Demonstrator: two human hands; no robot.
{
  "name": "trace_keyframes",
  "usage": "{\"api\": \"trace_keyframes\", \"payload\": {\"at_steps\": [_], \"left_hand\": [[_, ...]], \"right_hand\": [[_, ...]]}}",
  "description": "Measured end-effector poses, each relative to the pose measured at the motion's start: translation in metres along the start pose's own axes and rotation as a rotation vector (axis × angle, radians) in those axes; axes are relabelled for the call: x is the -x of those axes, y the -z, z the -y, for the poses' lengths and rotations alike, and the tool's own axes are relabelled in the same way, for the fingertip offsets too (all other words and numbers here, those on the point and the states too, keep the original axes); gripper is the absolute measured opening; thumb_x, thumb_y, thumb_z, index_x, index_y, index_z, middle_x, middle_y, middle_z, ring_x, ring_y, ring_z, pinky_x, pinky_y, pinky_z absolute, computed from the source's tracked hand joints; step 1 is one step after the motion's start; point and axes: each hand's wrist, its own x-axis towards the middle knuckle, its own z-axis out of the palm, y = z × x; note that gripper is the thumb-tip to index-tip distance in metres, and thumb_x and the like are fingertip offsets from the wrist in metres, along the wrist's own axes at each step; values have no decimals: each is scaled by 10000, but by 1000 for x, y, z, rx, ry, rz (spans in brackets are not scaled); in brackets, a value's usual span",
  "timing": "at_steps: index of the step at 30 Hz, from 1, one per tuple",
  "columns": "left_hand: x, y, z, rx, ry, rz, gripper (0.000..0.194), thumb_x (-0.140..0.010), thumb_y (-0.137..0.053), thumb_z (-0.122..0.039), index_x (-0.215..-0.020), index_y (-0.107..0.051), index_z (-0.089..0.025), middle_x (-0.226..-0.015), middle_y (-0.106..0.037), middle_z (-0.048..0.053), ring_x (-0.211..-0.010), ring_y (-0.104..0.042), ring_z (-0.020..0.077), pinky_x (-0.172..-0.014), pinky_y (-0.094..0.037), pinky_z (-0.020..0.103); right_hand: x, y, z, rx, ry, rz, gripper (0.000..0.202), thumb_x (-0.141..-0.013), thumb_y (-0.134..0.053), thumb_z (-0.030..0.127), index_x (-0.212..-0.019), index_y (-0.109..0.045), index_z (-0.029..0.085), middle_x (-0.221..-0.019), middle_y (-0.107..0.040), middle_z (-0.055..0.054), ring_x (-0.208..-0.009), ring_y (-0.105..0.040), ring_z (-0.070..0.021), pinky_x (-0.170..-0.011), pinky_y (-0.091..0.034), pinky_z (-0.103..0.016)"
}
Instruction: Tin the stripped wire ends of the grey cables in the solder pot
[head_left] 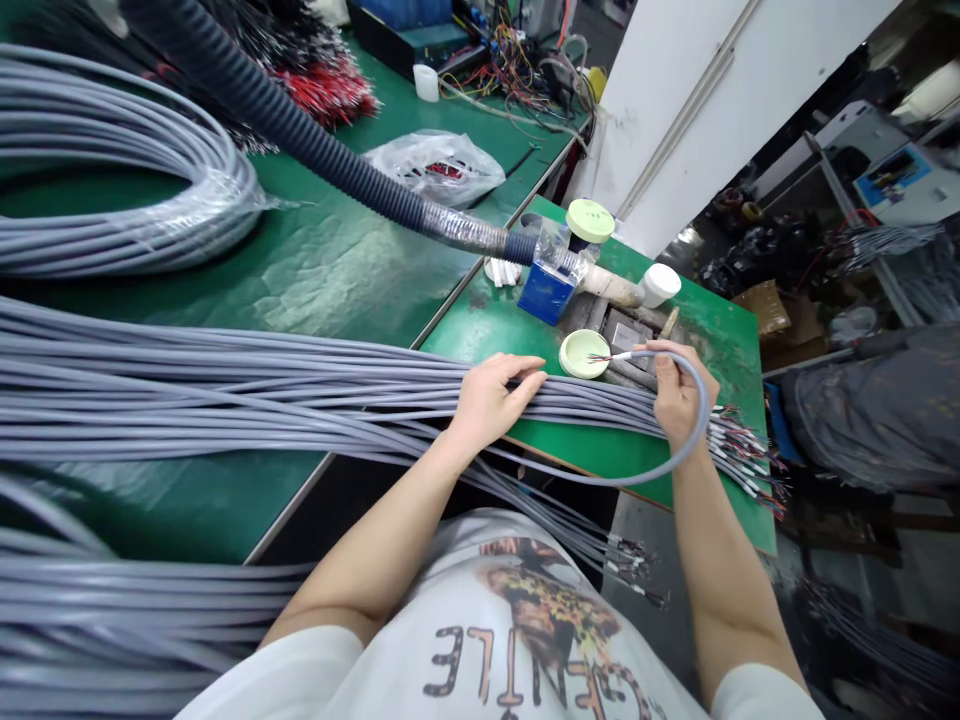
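My right hand (681,396) pinches a grey cable (649,476) near its end, and the cable loops back below the wrist. The cable's stripped tip, with thin coloured wires past a white band, is over a small pale-green round dish (571,368). Whether the wires touch what is in the dish, I cannot tell. My left hand (491,398) lies across a bundle of grey cables (375,385), its fingers stretched out and its thumb apart. At the bundle's right end, bared coloured wires (742,450) fan out past my right forearm.
A ribbed black hose (322,145) crosses above the green table (330,270), reaching a blue box (545,292). White (661,284) and pale-green (590,218) round containers stand behind the dish. A cable coil (232,190) lies left. More cables (592,535) hang below the table edge.
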Motion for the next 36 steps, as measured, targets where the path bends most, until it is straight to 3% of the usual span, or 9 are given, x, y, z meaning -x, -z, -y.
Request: {"api": "trace_keyframes", "payload": {"at_steps": [8,26,29,32,36], "left_hand": [[1,-4,3,-169,-55,63,215,-889,-559,-315,-967,-707,-180,-822,-713,42,-753,-603,169,-731,-458,295],[0,-3,6,-169,-73,42,209,-893,-548,-297,-955,-704,-173,-828,-720,50,-740,-608,166,-730,-469,300],[0,-2,5,-165,-74,38,209,-891,-553,-301,-951,-704,-171,-819,-720,50,-729,-611,166,-729,-473,303],[0,-2,4,-167,-72,38,210,-889,-556,-302,-945,-704,-164,-816,-722,52,-730,-617,167,-731,-478,303],[-1,-1,4,-175,-61,43,212,-888,-559,-307,-949,-705,-165,-828,-724,49,-748,-618,169,-733,-478,300]], "right_hand": [[-15,-19,-11,20,30,71,191,-929,-507,316,-979,-660,214,-909,-721,-54,-930,-649,-209,-880,-497,-372],[-21,-35,-16,183,116,188,203,-939,-493,329,-952,-673,237,-937,-719,-28,-950,-612,-212,-893,-451,-386],[-22,-30,-11,205,133,174,194,-937,-498,320,-956,-672,238,-940,-721,-24,-949,-615,-209,-893,-448,-381],[-24,-17,-8,234,125,63,201,-941,-489,321,-973,-668,233,-933,-719,-31,-949,-620,-209,-902,-444,-382],[-33,6,-22,348,91,-54,235,-951,-457,338,-979,-661,224,-937,-712,-42,-966,-615,-220,-894,-442,-389]]}}
